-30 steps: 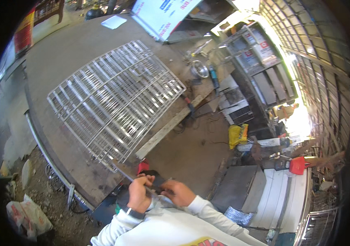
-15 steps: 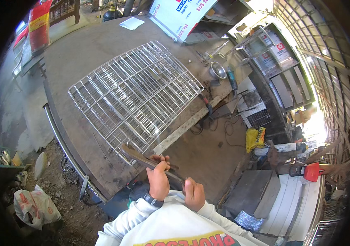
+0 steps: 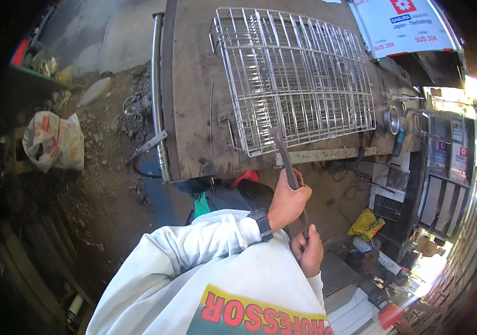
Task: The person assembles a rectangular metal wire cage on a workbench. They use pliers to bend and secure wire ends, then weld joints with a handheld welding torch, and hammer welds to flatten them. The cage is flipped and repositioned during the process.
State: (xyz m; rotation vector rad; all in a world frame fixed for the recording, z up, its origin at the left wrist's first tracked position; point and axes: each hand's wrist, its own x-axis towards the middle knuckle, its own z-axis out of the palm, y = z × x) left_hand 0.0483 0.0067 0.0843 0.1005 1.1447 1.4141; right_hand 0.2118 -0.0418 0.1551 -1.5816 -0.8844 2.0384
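My left hand (image 3: 288, 199), with a dark watch (image 3: 261, 224) at the wrist, is closed round a long, narrow, dark brown bar (image 3: 284, 153). Lower down, close to my body, my right hand (image 3: 309, 251) grips the same bar near its other end. The bar's far tip reaches over the near edge of a stack of shiny metal wire racks (image 3: 316, 49). I cannot tell whether the tip touches the wires or what the bar is made of. The racks lie on a brown worktable (image 3: 193, 111), just beyond my hands.
A metal bowl (image 3: 392, 119) and a blue-green power tool (image 3: 399, 141) lie right of the racks. Behind them stands a white-and-blue covered box (image 3: 406, 33). A metal tube (image 3: 157, 72) runs along the table's left edge. A white plastic bag (image 3: 54, 139) sits on the rubble-strewn ground.
The view has turned, so the table and racks appear rotated and farther right. Both hands keep hold of the bar, which now points more steeply away from me.
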